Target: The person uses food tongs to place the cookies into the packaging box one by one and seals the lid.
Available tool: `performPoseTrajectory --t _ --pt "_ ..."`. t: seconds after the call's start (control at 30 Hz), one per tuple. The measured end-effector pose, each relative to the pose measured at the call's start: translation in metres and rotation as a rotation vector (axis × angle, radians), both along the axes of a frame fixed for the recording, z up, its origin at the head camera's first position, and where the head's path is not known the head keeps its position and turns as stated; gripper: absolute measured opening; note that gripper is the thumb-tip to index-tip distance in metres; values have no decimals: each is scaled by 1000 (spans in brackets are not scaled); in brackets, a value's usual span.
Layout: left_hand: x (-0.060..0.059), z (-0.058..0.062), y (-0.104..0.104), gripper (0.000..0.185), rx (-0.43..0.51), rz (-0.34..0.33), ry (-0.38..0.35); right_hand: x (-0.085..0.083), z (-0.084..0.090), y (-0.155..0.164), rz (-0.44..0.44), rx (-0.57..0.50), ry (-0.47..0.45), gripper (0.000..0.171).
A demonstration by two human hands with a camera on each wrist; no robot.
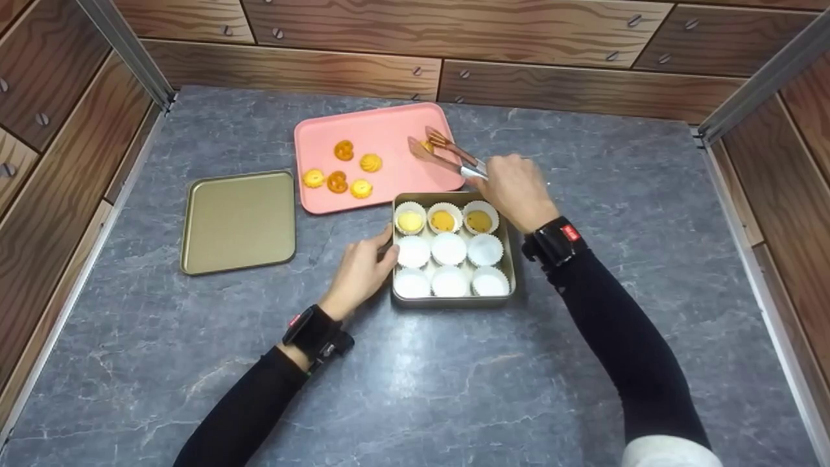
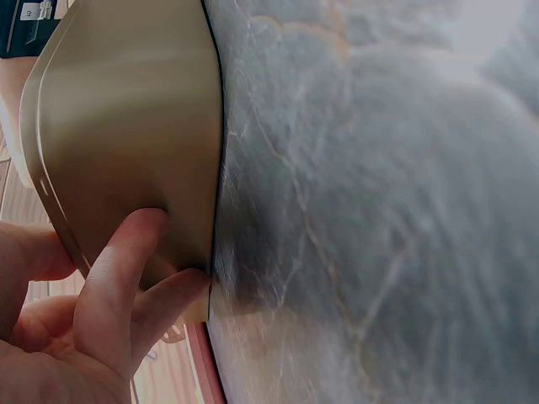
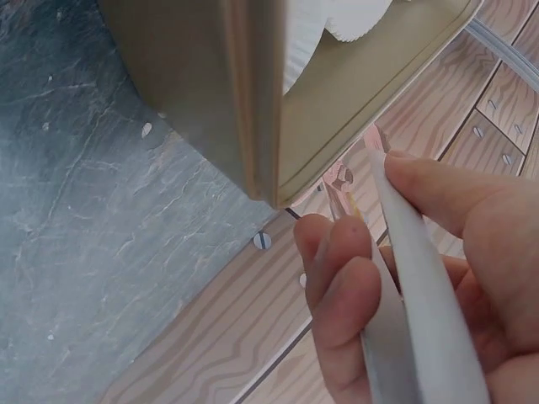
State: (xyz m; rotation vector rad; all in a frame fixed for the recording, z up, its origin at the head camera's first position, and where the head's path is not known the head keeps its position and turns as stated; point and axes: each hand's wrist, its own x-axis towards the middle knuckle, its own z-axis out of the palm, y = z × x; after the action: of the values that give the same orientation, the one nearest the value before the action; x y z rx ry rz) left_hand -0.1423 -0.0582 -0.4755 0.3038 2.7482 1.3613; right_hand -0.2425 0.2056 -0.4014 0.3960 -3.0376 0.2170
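My right hand point(image 1: 515, 188) grips metal tongs point(image 1: 447, 154) whose open tips hover over the right part of a pink tray point(image 1: 389, 126); a small yellow piece shows at the tips. Several yellow and orange cookies point(image 1: 343, 150) lie on the tray's left half. In front of it stands a gold tin point(image 1: 454, 301) lined with white paper cups point(image 1: 449, 248); the three back cups hold cookies point(image 1: 443, 220). My left hand point(image 1: 366, 266) presses its fingers point(image 2: 118, 278) against the tin's left wall point(image 2: 126, 126). The right wrist view shows my hand point(image 3: 354, 311) on the tongs' handles point(image 3: 421, 286).
A gold lid point(image 1: 238, 220) lies flat on the grey marbled counter point(image 1: 415, 376), left of the tray. Wood-grain walls with drawer fronts point(image 1: 454, 26) close in the counter at the back and both sides.
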Motion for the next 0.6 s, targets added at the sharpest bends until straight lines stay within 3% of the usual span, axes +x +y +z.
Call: performPoseTrajectory --t 0.37,0.6 --pt "0 -1 0 49 3 3 35 4 -1 13 -8 -84 -29 41" --pt "0 0 0 48 1 -1 18 10 3 20 -4 -108 -13 40"
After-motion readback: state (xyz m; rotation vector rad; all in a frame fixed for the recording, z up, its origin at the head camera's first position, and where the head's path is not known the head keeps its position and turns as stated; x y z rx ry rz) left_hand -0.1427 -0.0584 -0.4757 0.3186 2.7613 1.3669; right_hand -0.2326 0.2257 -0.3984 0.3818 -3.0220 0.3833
